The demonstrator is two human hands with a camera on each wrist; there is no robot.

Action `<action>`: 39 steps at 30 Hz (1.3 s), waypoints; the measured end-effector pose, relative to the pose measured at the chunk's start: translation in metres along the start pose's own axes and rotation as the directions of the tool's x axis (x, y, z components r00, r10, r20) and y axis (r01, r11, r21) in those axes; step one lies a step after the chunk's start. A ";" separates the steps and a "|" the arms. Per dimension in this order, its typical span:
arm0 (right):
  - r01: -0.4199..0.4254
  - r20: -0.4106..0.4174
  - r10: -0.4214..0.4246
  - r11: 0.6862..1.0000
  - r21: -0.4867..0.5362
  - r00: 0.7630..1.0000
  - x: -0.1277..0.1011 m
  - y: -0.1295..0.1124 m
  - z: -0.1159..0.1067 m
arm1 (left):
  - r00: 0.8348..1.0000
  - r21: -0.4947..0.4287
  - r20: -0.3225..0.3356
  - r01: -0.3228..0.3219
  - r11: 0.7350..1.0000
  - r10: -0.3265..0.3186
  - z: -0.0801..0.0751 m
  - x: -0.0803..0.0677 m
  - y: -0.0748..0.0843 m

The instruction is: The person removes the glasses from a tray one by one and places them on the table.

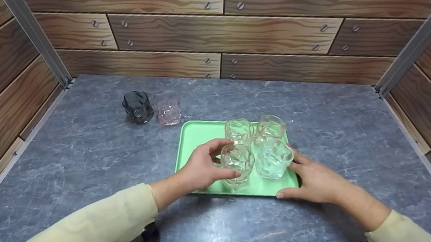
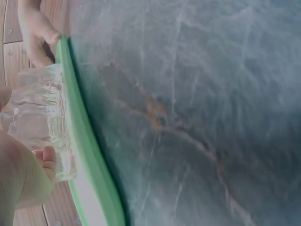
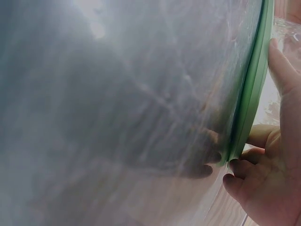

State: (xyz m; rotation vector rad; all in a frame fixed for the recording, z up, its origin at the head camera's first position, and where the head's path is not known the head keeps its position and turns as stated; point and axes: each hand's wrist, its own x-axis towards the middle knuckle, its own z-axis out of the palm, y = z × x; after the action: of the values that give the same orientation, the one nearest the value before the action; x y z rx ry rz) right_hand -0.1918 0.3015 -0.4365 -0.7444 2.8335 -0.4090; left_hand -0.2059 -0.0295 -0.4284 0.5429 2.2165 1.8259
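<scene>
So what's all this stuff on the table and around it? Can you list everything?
Tray: 1, green, mid-table
Clear glasses: 4, colourless, two toward the tray's back, two toward its front
Dark glass: 1, blackish, back left
Pink glass: 1, pale pink, right of the dark one
Tabletop: 1, marbled blue-grey
Walls: 3, brown wood-patterned, back and sides
Posts: 2, grey, back corners
Sleeves: 2, pale yellow
Left hand: 1, bare, gripping the front-left glass
Right hand: 1, bare, at the tray's front-right corner

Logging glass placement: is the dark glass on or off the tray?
Off: the dark glass sits on the table, left of the green tray, beside the pink glass.
</scene>
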 end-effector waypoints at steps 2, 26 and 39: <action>0.012 -0.011 -0.012 1.000 0.001 1.000 0.000 0.000 0.001 | 1.000 -0.008 -0.004 -0.006 1.000 0.006 -0.006 -0.002 0.003; -0.004 -0.009 0.004 1.000 0.004 1.000 0.001 0.002 0.001 | 0.961 0.031 -0.275 -0.024 0.999 0.031 -0.124 -0.014 0.029; 0.005 -0.016 -0.005 1.000 0.011 1.000 0.002 0.002 0.002 | 0.927 0.053 -0.375 0.015 0.998 0.006 -0.153 -0.016 0.001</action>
State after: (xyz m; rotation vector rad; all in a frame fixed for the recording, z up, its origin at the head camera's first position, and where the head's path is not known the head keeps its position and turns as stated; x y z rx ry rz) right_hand -0.1938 0.3023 -0.4389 -0.7496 2.8422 -0.4331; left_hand -0.2518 -0.1731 -0.3968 0.2067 2.5089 2.0116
